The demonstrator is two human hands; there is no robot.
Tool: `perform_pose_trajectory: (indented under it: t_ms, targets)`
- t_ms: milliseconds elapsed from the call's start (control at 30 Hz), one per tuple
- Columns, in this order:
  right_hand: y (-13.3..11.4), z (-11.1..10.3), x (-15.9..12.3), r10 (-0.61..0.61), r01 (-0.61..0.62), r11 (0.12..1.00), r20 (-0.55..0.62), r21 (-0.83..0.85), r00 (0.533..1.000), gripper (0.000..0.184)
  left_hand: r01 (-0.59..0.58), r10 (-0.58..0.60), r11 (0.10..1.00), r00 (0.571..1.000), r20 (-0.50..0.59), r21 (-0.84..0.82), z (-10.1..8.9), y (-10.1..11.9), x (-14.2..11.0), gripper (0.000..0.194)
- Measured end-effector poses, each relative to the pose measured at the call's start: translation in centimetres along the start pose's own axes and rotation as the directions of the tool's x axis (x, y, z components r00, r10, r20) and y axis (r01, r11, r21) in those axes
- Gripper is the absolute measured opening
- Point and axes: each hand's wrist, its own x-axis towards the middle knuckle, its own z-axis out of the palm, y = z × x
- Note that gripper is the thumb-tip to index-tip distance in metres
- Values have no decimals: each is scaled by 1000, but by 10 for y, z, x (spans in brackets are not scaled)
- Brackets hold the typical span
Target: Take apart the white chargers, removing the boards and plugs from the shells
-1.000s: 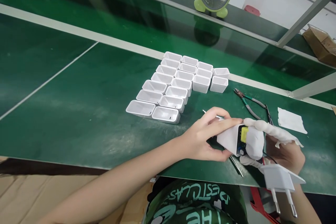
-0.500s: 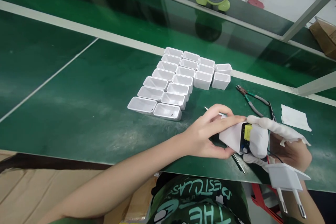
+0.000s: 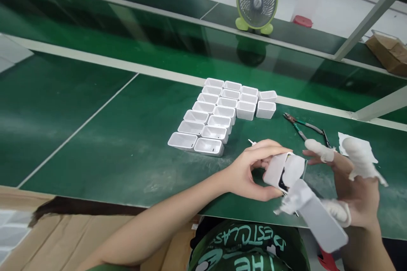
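My left hand [image 3: 251,173] is closed around a small white plastic case [image 3: 276,170], which lies tilted with its mouth facing right. A white lump [image 3: 294,170] fills most of that mouth and largely hides the circuit board inside. My right hand [image 3: 356,194], with white coverings on its fingertips, is spread open to the right of the case. Between the hands, the white plug end piece [image 3: 324,216] hangs at the mouth, its flat face showing; its pins are not visible. The right thumb is beside or behind this piece; contact cannot be made out.
White open boxes [image 3: 210,146] stand in rows on the green bench [image 3: 127,152]. Beyond my hands lie green-handled cutters [image 3: 295,126] and a white paper piece [image 3: 365,146]. A green fan [image 3: 257,2] stands on the back shelf, with a cardboard box [image 3: 388,53] at right.
My right hand has let go of the case and drawn back to the right, fingers spreading. The plug end piece has turned over, and the white lump sits deeper in the case.
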Motion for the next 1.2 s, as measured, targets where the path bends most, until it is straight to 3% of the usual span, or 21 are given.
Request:
perform_pose_trajectory:
  t_ms: [67,100,233,300,433,533,600,700,900,1033,1200]
  targets:
    - [-2,-3,3,48,-35,985,-78,170,996,78,45,-40,995,998,58,-88,3,1,-1,61]
    - [-3,-4,5,54,-42,979,-55,198,997,77,46,-37,992,996,81,-117,5,1,-2,61]
    - [-8,-6,2,-6,-10,998,236,67,972,67,77,-28,968,979,204,-237,18,7,-5,67]
    - [-9,-4,-13,-15,13,1000,205,15,979,63,132,-84,972,969,233,-196,23,13,-8,70]
    - [-1,9,-62,50,-65,972,-72,-228,996,53,151,-153,968,988,-9,199,38,27,-12,70]
    - [12,25,-96,51,-110,933,-177,-341,983,39,119,-63,856,990,-128,503,59,26,-11,32]
    - [17,33,-110,53,-122,926,-198,-358,979,40,102,-10,809,987,-161,579,73,21,-9,15]
    - [19,38,-120,43,-113,926,-197,-361,980,45,98,34,786,979,-201,611,88,13,-8,15]
    - [23,38,-128,-63,-4,941,-187,-338,980,39,120,96,730,957,-275,673,92,8,-16,14]
    - [26,37,-126,-79,24,952,-168,-306,983,39,29,202,678,954,-224,735,92,5,-20,15]
    - [27,38,-126,-73,24,955,-154,-297,985,38,-246,344,564,938,47,788,92,3,-23,20]
